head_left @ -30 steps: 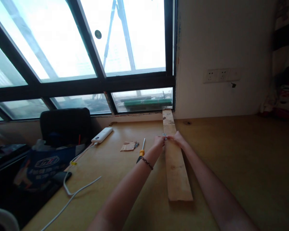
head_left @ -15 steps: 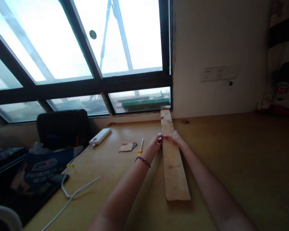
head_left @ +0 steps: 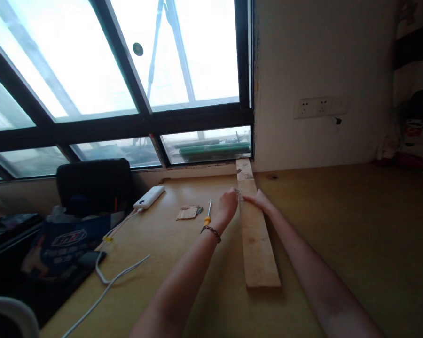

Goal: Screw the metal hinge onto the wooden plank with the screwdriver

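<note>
A long wooden plank [head_left: 257,239] lies lengthwise away from me on the table. My left hand [head_left: 228,204] is closed at the plank's left edge, around a small shiny metal piece [head_left: 237,192] whose exact kind I cannot make out. From the right side, my right hand [head_left: 260,200] holds the plank; one digit stretches across its top towards the metal piece, and the other fingers are mostly hidden. Beside my left wrist is a screwdriver [head_left: 207,218] with a yellow handle. Left of it, several screws [head_left: 199,211] lie by a flat piece of brown material [head_left: 188,212].
A white power bank [head_left: 149,197] with a white cable [head_left: 125,272] sits on the left of the wooden table [head_left: 345,244]. Beyond the table's left edge are a black chair [head_left: 93,185] and a blue bag [head_left: 68,241]. A window and a wall with sockets [head_left: 313,107] stand behind.
My left hand has turned over the metal piece, so its back now faces me and the piece is more covered. My right hand stays on the plank. The view has shifted slightly.
</note>
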Demonstrator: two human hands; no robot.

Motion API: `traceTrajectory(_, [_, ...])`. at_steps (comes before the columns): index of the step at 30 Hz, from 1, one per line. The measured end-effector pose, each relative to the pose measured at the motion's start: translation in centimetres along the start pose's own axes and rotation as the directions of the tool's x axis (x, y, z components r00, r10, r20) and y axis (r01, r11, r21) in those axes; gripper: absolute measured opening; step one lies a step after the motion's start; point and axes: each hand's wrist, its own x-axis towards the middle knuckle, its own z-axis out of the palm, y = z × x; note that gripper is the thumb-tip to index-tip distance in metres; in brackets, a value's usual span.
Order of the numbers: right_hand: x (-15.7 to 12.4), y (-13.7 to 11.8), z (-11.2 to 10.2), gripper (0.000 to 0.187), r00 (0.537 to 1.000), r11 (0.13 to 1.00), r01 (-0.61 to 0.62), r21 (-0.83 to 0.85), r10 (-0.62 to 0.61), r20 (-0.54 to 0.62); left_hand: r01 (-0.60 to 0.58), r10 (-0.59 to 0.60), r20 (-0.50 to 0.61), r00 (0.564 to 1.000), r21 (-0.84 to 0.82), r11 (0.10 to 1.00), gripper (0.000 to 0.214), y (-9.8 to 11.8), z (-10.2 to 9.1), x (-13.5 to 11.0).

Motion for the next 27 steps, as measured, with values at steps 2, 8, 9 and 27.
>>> traceTrajectory(2, [-0.2,0.2,-0.7,0.043,0.998,0.999,-0.014,-0.032,0.012,-0.056,0.015,-0.02,-0.101,0.995,-0.049,0.999,0.028,-1.8,-1.2,0.3])
traceTrajectory(8, [-2.4,2.8,-4.2,0.041,0.982,0.989,-0.079,-0.127,0.056,-0.179,0.233,-0.249,-0.215,0.944,-0.098,0.968,0.027,-12.5,-4.7,-1.3])
traceTrajectory(9, [-3.0,3.5,-4.7,0.04,0.982,0.985,-0.08,-0.153,0.051,-0.182,0.261,-0.271,-0.208,0.94,-0.074,0.962,0.026,-14.1,-4.9,-1.9])
traceTrajectory(27, [-5.6,5.9,-6.2,0.027,0.978,0.958,0.049,-0.284,-0.104,-0.183,0.39,-0.382,-0.088,0.92,0.299,0.871,0.038,-17.2,-3.9,-4.1])
